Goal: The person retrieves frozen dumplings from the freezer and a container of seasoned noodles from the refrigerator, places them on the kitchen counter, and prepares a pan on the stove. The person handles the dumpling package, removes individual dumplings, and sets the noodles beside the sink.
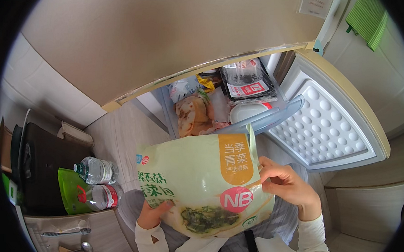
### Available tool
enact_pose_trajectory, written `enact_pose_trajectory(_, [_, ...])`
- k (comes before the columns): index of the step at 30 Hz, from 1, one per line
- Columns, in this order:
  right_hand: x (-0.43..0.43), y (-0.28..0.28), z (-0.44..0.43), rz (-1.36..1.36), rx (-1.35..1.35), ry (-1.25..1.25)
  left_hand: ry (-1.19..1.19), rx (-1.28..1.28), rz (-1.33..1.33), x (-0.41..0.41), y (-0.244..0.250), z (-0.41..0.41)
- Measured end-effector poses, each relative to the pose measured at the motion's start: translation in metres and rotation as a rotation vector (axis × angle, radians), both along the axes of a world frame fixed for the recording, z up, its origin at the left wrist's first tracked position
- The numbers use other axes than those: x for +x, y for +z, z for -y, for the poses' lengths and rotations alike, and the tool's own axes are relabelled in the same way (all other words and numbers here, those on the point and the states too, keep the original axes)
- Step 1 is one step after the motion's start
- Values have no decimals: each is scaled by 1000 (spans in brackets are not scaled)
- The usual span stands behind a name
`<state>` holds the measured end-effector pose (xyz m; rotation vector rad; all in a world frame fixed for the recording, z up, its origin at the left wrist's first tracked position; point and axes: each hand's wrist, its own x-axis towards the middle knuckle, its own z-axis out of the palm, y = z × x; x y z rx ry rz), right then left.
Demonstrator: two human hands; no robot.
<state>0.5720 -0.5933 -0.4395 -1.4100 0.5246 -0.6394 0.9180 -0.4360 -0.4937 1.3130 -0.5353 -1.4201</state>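
Observation:
A large pale-green plastic food bag (pixel 193 163), printed with chopped greens and writing, lies tilted above my lap between both hands. My left hand (pixel 154 212) grips its lower left side, thumb on the front and the other fingers hidden behind. At the right edge, my right hand (pixel 284 181) pinches the plastic between thumb and fingers. Just beyond the bag, a pulled-out clear freezer drawer (pixel 285 108) holds a black tray pack (pixel 247 78) in film, a white round container (pixel 245 112), a bag of tan food pieces (pixel 190 113) and a yellow packet (pixel 206 83).
The freezer door (pixel 326 115) stands swung out to the right, its inner face dimpled. Plastic bottles (pixel 98 170), a green pouch (pixel 68 191) and a dark bin (pixel 46 159) are at left. A spoon (pixel 86 248) lies at lower left. A green checked cloth (pixel 368 21) hangs upper right.

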Motion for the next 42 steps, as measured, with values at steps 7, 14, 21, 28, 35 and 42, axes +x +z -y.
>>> enact_pose_trajectory(7, [1, 4, 4, -153, 266, 151, -201, -11, 43, -11, 32, -2])
enact_pose_trajectory(14, [-8, 10, -12, -313, 16, -81, -201, -94, -54, -33, 51, -2])
enact_pose_trajectory(21, [-11, 9, -18, -488, -11, -189, -92, -116, 95, -44, 57, 11])
enact_pose_trajectory(28, [-17, -3, -17, -549, -12, -100, -103, -71, 215, -51, 59, 19])
enact_pose_trajectory(35, [-23, -20, -22, -398, -77, 44, -216, 37, -26, -54, 45, 10])
enact_pose_trajectory(42, [-9, -46, -28, -323, -99, 91, -209, 78, -84, -72, 39, 11])
